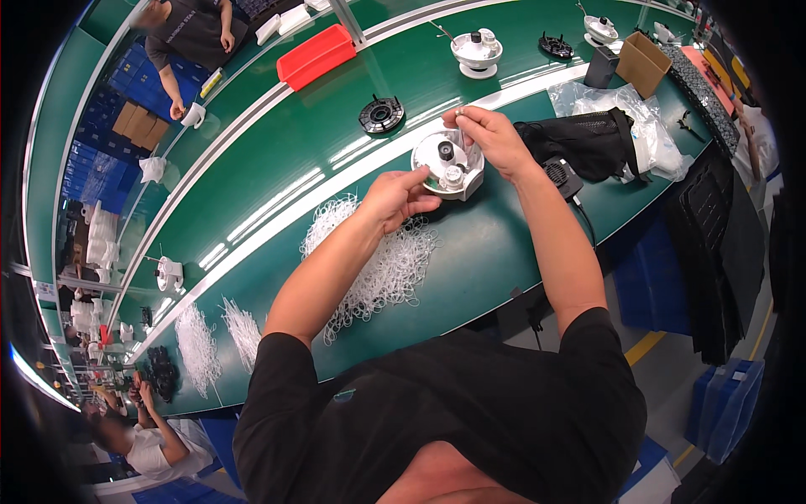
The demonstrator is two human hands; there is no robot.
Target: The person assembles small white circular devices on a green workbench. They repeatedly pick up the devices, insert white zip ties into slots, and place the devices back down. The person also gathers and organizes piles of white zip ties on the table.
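Note:
A white round plastic housing (426, 151), with a black cylinder at its middle and a smaller white round part beside it, is tilted up over the bench in front of me. My left hand (395, 200) grips its near left edge, thumb on the rim. At its far right side, my right hand (495, 144) is closed, thumb and forefinger pinched together just above the rim. What those fingertips hold is too small to make out. Left of the housing, close to my left forearm, lies a heap of thin white looped cords (382, 273). A black ring-shaped part (382, 115) sits beyond my left hand.
More white housings (477, 52) stand along the green belt, with a red tray (316, 56) farther left. On the right are a black bag (579, 143), a small black device (561, 176), clear plastic bags (663, 139) and a cardboard box (643, 64). A co-worker (197, 38) works across the line.

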